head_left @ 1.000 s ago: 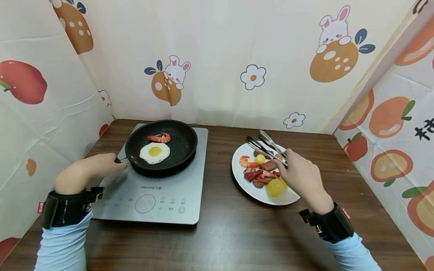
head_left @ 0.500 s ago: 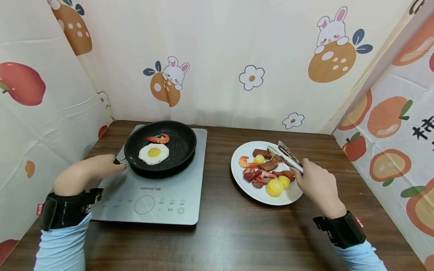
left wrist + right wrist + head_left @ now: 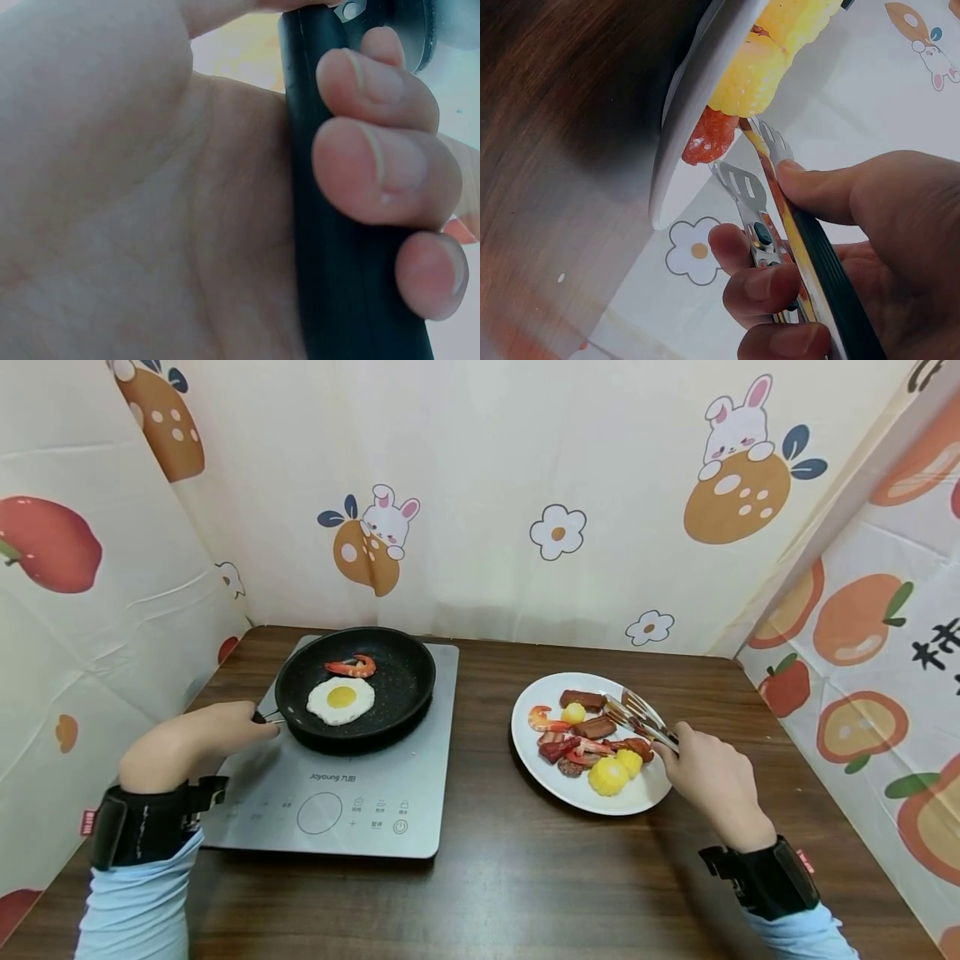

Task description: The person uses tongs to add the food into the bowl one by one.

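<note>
Tongs gripped in right hand reach plate food; left hand clasps pan handle; egg, shrimp already in.

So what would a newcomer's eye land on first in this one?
Probably the fried egg in the black pan on the cooktop, with a shrimp behind it; the left hand grips the pan's handle. To the right, a white plate heaped with colourful food, where the right hand holds metal tongs over it.
</note>
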`<state>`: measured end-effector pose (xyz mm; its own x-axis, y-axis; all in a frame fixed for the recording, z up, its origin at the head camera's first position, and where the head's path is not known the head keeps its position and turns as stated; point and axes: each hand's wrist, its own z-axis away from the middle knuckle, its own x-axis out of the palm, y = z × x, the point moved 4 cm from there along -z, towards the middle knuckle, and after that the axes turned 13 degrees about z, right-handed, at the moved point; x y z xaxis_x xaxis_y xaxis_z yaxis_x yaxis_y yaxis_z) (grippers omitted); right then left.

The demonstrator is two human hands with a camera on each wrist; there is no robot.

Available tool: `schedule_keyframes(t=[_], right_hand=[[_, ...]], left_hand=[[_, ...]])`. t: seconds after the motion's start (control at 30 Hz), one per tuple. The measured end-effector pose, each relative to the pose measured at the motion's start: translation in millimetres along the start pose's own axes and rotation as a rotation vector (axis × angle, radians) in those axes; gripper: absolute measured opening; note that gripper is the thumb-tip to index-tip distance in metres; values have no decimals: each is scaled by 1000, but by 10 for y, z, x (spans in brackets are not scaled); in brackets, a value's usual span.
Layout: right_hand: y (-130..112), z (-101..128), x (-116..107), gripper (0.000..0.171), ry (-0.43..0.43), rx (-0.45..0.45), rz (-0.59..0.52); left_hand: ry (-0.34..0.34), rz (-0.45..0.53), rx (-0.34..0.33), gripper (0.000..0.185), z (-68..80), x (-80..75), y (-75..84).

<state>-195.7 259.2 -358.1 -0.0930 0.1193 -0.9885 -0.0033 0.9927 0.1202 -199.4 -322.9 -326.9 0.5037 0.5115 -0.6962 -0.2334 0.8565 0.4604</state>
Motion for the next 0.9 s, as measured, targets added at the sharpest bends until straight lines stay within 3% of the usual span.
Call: schedule_keyframes(t=[0.43, 0.7, 0.9], right_hand=[[-22, -27, 22, 36, -4, -28, 4], [-21, -4, 32, 36, -33, -10, -6], [-20, 4, 5, 36, -27, 5, -8]], left_hand=[[12, -11, 20, 66, -23, -5, -18], [-7, 39, 16, 69, 1, 20, -23], [9, -18, 43, 69, -8, 4, -11]])
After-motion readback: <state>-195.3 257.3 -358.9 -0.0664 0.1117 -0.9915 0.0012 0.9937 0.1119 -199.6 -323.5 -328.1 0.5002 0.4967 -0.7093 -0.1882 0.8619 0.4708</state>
